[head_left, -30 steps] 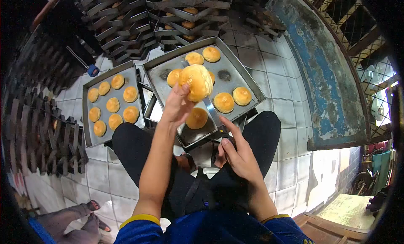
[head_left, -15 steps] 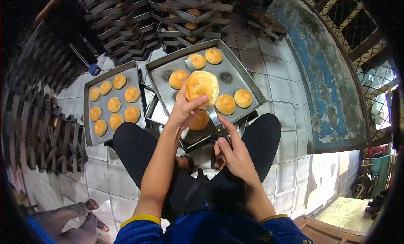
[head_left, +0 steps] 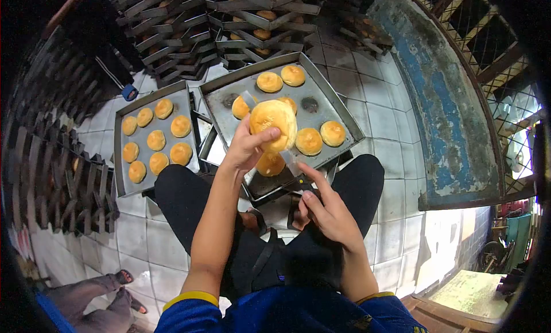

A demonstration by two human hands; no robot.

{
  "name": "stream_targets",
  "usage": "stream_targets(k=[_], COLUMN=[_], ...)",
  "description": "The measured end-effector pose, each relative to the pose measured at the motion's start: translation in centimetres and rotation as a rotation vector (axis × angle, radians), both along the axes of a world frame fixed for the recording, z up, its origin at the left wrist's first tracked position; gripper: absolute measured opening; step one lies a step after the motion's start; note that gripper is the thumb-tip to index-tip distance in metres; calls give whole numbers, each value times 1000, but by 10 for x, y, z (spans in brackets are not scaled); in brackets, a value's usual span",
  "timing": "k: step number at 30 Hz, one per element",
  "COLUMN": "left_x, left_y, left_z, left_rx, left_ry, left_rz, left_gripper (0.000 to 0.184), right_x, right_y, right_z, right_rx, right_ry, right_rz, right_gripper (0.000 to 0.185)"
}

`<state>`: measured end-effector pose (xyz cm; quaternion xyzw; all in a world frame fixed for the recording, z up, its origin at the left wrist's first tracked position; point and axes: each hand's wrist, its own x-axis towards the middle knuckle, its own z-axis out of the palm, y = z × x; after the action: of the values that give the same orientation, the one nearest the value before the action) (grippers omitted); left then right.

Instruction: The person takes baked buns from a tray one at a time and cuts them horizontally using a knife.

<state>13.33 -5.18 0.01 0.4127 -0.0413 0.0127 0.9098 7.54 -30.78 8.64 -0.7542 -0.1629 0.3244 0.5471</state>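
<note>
A round golden bun (head_left: pixel 272 124) is held up in my left hand (head_left: pixel 249 144), its thumb resting on the top of the bun. My right hand (head_left: pixel 326 209) is closed round the dark handle of a long knife (head_left: pixel 291 162). The blade runs behind or into the bun, and its tip shows at the upper left; which of the two is hidden. Beneath both hands is a metal tray (head_left: pixel 338 103) with several buns, one of them (head_left: pixel 270 164) close to the near corner, partly covered by the held bun.
On the left a second metal tray (head_left: pixel 192 112) holds several buns. Stacked trays (head_left: pixel 166 34) with buns rise at the back, and more stand at the far left. Another person's legs (head_left: pixel 109 301) show at the lower left. A worn blue panel (head_left: pixel 442 120) stands on the right.
The held bun has gone from upright near the tray's middle to slightly lower and right, its top now turned under my left thumb. My right hand keeps the knife and has barely moved.
</note>
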Motion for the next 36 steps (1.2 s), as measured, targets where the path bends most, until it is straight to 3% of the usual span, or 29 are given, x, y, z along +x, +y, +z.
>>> stream_targets(k=[4, 11, 20, 24, 29, 36], left_x=[3, 6, 15, 11, 5, 19], left_y=[-6, -32, -28, -32, -44, -27], left_z=[-1, -4, -12, -9, 6, -18], left_rx=[-160, -149, -250, -205, -47, -148], left_ry=[73, 113, 182, 204, 135, 212], left_rz=[173, 146, 417, 376, 154, 398], left_gripper=[51, 47, 38, 42, 49, 43], right_x=[-5, 7, -17, -12, 11, -5], right_y=[-9, 6, 8, -1, 6, -19], right_z=[-7, -9, -31, -30, -20, -29], right_rx=[55, 91, 71, 46, 90, 79], right_ry=[-27, 1, -12, -3, 4, 91], right_rz=[22, -69, 15, -24, -23, 55], right_gripper=[59, 58, 59, 58, 57, 58])
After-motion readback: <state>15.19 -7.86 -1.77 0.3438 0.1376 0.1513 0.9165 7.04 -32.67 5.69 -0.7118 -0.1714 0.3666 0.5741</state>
